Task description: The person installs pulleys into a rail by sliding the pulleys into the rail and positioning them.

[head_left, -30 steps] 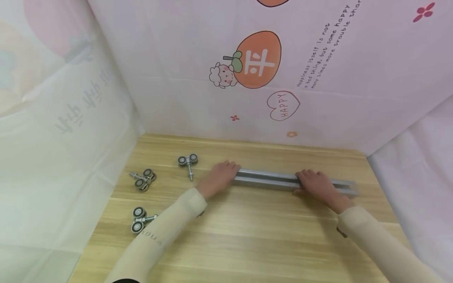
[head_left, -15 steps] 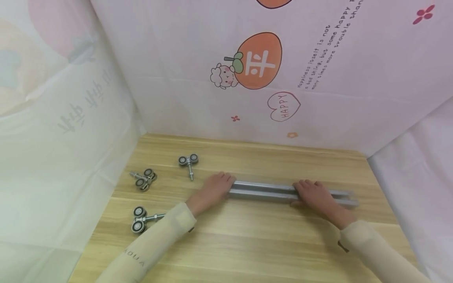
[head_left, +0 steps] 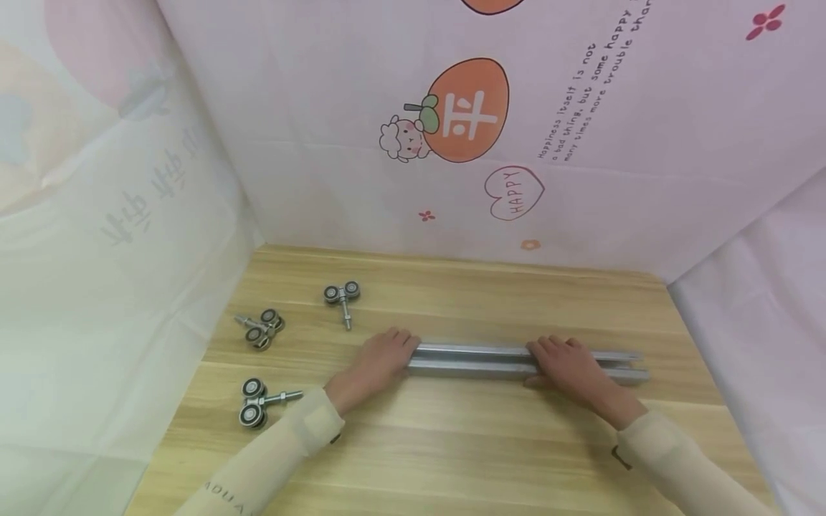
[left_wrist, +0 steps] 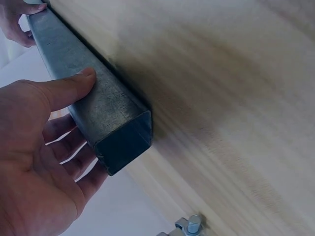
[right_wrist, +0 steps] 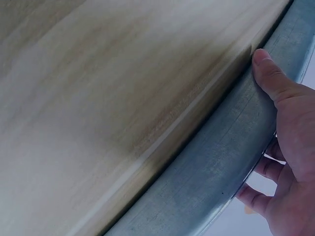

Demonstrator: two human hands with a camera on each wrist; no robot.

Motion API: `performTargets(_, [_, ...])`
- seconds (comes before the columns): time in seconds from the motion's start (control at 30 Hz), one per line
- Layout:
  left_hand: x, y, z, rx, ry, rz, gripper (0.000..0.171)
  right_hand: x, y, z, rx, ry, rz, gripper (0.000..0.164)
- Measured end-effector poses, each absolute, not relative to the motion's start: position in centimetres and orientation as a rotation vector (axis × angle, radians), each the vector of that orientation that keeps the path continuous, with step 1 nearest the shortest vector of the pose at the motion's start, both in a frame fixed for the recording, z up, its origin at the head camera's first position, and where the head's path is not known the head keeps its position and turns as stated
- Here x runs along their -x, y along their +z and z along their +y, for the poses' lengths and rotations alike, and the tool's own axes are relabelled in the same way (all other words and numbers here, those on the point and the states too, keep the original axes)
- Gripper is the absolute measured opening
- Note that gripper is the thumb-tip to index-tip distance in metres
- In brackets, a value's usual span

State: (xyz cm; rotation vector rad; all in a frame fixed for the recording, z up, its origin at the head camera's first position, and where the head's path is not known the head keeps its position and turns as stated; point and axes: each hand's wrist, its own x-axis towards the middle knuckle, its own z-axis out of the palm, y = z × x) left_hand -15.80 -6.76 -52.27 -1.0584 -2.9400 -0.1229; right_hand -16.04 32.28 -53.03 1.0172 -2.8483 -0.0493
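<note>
A grey metal channel rail (head_left: pixel 474 362) with a slot along its top lies crosswise on the wooden table. At its left end, my left hand (head_left: pixel 382 362) grips it; in the left wrist view the thumb presses one flat side and the fingers reach over the slotted side, near the hollow square end of the rail (left_wrist: pixel 106 110). My right hand (head_left: pixel 574 369) grips the rail right of its middle, leaving the right end sticking out beyond. Along the rail (right_wrist: pixel 211 147) in the right wrist view, the right thumb (right_wrist: pixel 270 73) lies on the smooth side.
Three roller trolleys with threaded bolts lie on the left of the table (head_left: pixel 452 444): a back one (head_left: pixel 342 297), a middle one (head_left: pixel 261 328) and a front one (head_left: pixel 254 403), its bolt near the left sleeve. White printed cloth (head_left: pixel 361 193) walls the table at the back and sides.
Both hands have brought the rail from farther back toward the near side and slightly left. The left sleeve has uncovered the front trolley's bolt. The trolleys have stayed in place.
</note>
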Motion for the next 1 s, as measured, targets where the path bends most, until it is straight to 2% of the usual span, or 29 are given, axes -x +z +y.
performTargets(0.53, [15.2,-52.7,-7.2,1.057,-0.126,-2.920,0.051,15.3,-53.3,32.1,-1.034,-0.033,-2.801,0.065])
performTargets(1.0, [15.0,-52.0,-8.1,1.042,-0.241,-2.968,0.066,15.3,-53.5,32.2,-0.996,0.053,-2.789,0.068])
